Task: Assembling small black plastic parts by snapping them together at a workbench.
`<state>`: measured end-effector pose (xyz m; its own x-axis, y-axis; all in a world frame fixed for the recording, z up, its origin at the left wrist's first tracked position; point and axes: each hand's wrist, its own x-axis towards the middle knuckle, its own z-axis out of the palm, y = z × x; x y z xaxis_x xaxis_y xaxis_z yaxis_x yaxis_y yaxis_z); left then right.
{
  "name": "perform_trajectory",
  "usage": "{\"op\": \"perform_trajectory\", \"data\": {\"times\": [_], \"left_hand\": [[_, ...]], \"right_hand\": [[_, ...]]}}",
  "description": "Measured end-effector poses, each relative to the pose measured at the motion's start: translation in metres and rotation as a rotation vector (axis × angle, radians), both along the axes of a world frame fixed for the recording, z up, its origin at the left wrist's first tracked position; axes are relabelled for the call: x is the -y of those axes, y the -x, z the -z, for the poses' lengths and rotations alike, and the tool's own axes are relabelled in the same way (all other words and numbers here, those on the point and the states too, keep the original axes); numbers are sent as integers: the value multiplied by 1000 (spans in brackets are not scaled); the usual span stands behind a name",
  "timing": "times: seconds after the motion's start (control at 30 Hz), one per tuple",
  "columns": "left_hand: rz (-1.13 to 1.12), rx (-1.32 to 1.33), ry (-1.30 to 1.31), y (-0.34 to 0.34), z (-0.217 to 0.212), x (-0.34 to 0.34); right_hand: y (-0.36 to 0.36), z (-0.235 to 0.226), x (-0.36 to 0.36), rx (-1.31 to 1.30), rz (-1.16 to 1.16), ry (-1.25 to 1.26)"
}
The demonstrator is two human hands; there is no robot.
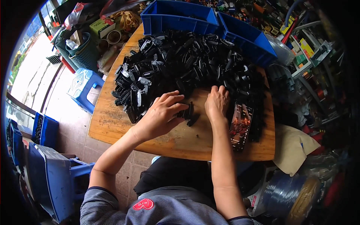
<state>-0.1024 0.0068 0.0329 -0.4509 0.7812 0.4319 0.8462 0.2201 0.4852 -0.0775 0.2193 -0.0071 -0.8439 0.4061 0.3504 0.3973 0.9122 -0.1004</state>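
A large heap of small black plastic parts covers the far side of a wooden table. My left hand is at the near edge of the heap, its thumb and forefinger around a black plastic part that stands on the tabletop; its other fingers are curved and spread. To the right, my right hand reaches to the heap's near edge with its fingers bent and close together. Its fingertips meet the dark parts, and whatever they pinch is hidden.
Two blue bins stand behind the heap. A phone with a lit screen lies right of my right forearm. A blue stool stands left of the table; cluttered shelves and a beige sack are on the right.
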Motion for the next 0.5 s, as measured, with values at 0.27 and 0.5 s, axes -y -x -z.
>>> {"op": "perform_trajectory", "data": {"times": [0.27, 0.5], "left_hand": [[113, 356, -236, -56, 5, 20], [132, 720, -330, -86, 29, 31]], "right_hand": [[-33, 0, 18, -71, -213, 26], [-52, -24, 6, -296, -336, 379]]}}
